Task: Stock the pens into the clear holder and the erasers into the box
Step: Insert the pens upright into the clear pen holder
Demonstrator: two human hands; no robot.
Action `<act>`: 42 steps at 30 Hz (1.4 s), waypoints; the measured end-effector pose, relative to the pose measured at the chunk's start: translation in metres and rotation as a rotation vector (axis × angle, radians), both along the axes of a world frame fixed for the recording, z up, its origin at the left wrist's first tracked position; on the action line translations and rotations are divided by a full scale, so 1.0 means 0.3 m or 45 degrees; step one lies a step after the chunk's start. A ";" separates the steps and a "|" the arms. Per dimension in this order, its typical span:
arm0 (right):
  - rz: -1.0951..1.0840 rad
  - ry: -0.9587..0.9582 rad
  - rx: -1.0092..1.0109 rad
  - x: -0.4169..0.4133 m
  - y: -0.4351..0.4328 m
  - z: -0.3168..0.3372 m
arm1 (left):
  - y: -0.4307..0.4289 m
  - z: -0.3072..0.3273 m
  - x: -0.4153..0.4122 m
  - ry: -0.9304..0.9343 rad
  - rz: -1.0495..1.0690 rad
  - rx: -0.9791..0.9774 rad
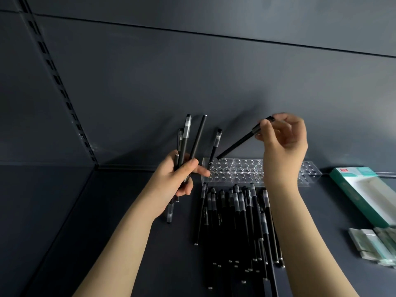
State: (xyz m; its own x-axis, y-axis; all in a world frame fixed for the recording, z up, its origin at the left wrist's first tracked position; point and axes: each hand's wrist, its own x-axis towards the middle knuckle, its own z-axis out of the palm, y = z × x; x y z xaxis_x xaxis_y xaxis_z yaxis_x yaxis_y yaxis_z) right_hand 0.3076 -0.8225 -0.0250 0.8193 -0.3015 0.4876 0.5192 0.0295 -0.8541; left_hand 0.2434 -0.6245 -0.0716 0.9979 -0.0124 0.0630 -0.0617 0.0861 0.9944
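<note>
Pinching slim black pen (237, 142) aslant over clear acrylic holder (242, 168), right hand (282, 138) may miss hole; left hand (177, 179) grips spare pens (184, 146).

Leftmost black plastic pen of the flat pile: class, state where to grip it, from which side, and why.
Pinch the leftmost black plastic pen mid-barrel from above-left: it lies flat, with bare dark shelf on its left and other pens crowding its right.

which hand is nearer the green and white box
Right. The right hand hovers over the clear holder, left of the box; the left hand grips pens farther left, past the holder's left end.
</note>
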 end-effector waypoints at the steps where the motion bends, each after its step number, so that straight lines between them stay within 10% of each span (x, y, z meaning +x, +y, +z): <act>1: -0.064 -0.017 -0.071 0.000 0.002 -0.006 | -0.004 -0.002 0.002 -0.008 0.026 -0.003; 27: -0.143 -0.244 -0.931 0.061 0.098 -0.121 | -0.035 -0.008 0.001 0.054 0.094 -0.227; 42: 0.587 0.404 0.248 -0.050 -0.033 -0.071 | -0.036 -0.001 -0.012 0.084 -0.014 -0.277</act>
